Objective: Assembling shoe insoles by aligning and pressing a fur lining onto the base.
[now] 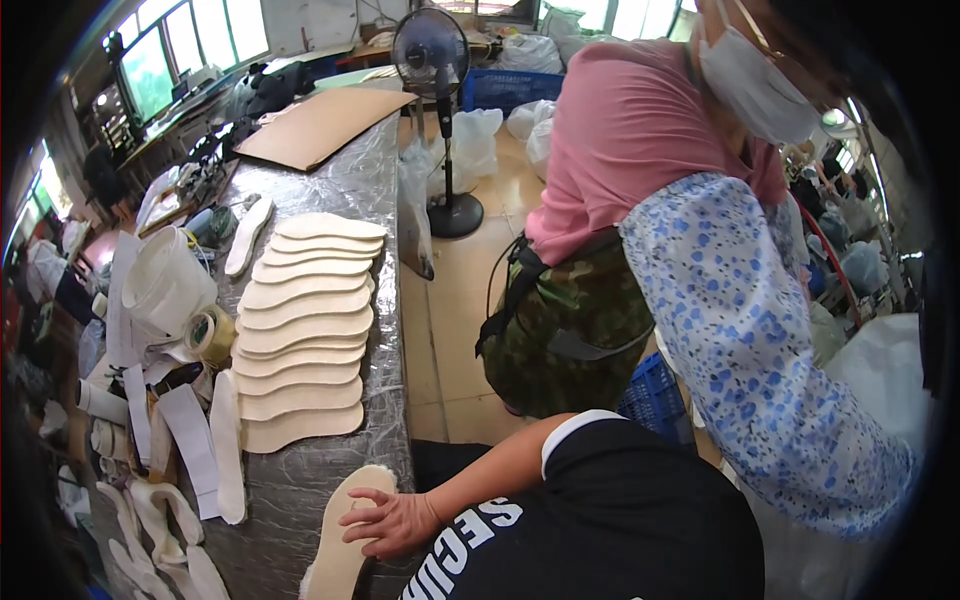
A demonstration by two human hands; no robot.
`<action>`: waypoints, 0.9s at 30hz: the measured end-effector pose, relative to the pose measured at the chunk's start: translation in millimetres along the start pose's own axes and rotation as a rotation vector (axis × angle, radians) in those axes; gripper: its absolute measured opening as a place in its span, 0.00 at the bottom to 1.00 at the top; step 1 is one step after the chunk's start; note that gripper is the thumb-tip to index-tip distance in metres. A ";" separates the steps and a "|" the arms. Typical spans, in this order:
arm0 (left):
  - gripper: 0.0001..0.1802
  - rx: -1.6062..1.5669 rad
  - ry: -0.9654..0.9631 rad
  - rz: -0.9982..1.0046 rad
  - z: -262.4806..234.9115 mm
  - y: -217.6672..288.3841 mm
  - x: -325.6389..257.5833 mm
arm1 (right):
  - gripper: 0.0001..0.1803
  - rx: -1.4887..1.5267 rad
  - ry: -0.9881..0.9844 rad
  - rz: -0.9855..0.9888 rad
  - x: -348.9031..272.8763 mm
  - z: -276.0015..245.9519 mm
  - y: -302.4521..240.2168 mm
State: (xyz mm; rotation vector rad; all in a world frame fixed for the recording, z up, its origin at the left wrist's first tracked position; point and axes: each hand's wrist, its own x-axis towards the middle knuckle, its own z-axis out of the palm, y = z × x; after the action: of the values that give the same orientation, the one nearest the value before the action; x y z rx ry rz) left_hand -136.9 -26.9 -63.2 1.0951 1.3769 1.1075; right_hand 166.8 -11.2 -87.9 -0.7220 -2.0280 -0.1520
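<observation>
My right hand (392,522) rests on a cream, fleecy-edged shoe insole (336,548) at the table's near edge. Its fingers are spread across the insole's upper part rather than wrapped round it. My left hand is out of view. Beyond the hand, a row of overlapping cream insoles (305,325) runs away along the table, toes and heels aligned. One insole (228,450) lies lengthwise to the left of that row, and another (249,237) sits past its far left end. More loose insoles (160,525) are heaped at the near left.
A plastic-covered table (385,190) holds a white bucket (165,285), a tape roll (208,333), white strips (190,440) and a cardboard sheet (325,125). Right of it stand a fan (445,130) and a masked co-worker in pink with flowered sleeves (740,300). A blue crate (655,400) is near them.
</observation>
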 end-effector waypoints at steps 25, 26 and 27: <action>0.21 0.225 -0.236 0.166 -11.9 -1.2 -0.5 | 0.08 0.106 0.093 0.021 -5.5 5.3 -2.6; 0.21 0.249 -0.249 0.193 -11.0 -0.5 0.5 | 0.08 0.112 0.087 0.024 -4.7 4.4 -2.4; 0.21 0.272 -0.261 0.221 -10.3 -1.0 2.6 | 0.08 0.117 0.080 0.026 -3.4 3.3 -2.0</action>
State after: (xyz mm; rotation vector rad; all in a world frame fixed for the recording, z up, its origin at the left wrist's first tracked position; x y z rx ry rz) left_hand -147.4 -25.2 -64.0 1.5621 1.2420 0.9077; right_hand 164.6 -13.0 -92.1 -0.6586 -1.9336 -0.0463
